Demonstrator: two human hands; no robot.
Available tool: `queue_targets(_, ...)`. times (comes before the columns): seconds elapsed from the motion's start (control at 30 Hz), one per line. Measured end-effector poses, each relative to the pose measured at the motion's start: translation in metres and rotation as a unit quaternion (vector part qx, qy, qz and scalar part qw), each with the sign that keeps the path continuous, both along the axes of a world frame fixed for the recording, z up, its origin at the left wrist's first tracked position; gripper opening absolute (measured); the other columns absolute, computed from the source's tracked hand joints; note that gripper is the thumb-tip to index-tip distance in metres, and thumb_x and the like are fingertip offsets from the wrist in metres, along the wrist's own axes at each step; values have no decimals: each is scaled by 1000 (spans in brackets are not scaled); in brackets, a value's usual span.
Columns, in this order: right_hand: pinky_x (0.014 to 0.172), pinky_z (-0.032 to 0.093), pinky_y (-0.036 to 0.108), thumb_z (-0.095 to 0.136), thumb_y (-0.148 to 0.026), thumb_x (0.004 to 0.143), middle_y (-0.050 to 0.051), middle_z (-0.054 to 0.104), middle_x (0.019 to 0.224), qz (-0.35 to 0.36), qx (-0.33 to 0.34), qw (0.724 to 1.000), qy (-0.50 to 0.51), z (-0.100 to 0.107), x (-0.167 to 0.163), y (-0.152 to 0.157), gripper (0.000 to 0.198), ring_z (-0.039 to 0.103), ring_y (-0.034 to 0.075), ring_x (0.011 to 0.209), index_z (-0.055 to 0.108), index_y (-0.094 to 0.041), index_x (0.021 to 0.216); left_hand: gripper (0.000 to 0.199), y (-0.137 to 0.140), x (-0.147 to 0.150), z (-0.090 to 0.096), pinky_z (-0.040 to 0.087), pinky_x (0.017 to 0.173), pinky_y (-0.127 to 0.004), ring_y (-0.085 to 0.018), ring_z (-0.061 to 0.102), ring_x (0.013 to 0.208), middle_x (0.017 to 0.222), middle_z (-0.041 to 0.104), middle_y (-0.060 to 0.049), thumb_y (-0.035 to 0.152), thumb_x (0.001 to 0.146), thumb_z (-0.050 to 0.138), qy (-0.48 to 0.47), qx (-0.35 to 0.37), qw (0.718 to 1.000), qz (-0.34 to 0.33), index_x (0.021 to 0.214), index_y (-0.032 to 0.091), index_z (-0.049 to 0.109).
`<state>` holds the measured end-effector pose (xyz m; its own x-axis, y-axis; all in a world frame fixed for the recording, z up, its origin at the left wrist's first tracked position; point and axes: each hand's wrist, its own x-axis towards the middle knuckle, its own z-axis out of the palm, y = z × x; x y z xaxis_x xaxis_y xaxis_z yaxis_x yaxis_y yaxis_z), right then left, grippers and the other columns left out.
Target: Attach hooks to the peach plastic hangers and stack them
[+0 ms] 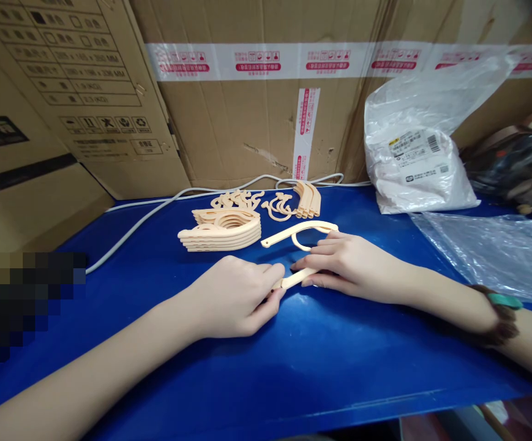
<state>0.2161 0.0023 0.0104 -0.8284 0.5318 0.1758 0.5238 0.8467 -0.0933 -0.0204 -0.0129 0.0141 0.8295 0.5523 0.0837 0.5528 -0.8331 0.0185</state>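
Between my hands is a cream plastic hanger arm [299, 278]. My left hand [236, 297] pinches its left end, and part of that end is hidden by the fingers. My right hand [357, 266] has its thumb and fingers closed round the other end. Just beyond the right fingers lies a second curved hanger arm [286, 233] with a hook [299, 243] under it; I cannot tell whether these join the held piece. A neat stack of folded hangers [224, 234] sits behind my left hand.
Loose hooks [236, 199] and a bundle of hanger arms [309, 199] lie at the back of the blue table [302, 367]. A white cable [141, 226] runs behind them. Cardboard boxes [238, 122] stand at the rear; a white plastic bag [417, 165] and clear film [490, 257] are at right.
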Motion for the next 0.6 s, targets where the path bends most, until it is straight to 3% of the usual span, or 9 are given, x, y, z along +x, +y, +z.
queue_targets(0.2, 64, 46, 28, 49, -36, 95, 8, 73, 91, -48, 56, 997, -16, 0, 0, -4, 35, 69, 20, 75, 58, -17, 123, 18, 2, 1, 1, 25, 48, -25, -14, 55, 51, 59, 56, 3, 23, 90, 38, -18, 10, 999, 29, 74, 19, 45)
queue_targets(0.37, 66, 48, 29, 46, -36, 96, 9, 73, 97, -32, 56, 998, -5, -1, 0, -5, 34, 70, 20, 80, 59, -16, 120, 14, 1, 1, 2, 25, 47, -24, -15, 60, 54, 60, 59, 3, 23, 90, 37, -20, 13, 999, 41, 80, 19, 47)
queue_targets(0.5, 71, 48, 30, 44, -42, 97, 9, 72, 99, -41, 85, 994, 59, 1, 1, -5, 37, 68, 20, 85, 58, -15, 117, 13, 2, 1, 2, 26, 48, -24, -16, 62, 56, 61, 61, 3, 23, 89, 38, -27, 19, 999, 38, 84, 19, 49)
queue_targets(0.6, 77, 48, 30, 44, -36, 97, 9, 70, 95, -61, 108, 986, 112, 5, 2, -2, 29, 62, 21, 93, 61, -16, 108, 15, 3, 0, 1, 27, 49, -24, -16, 63, 57, 63, 62, 2, 22, 89, 38, -41, 34, 998, 42, 82, 19, 51)
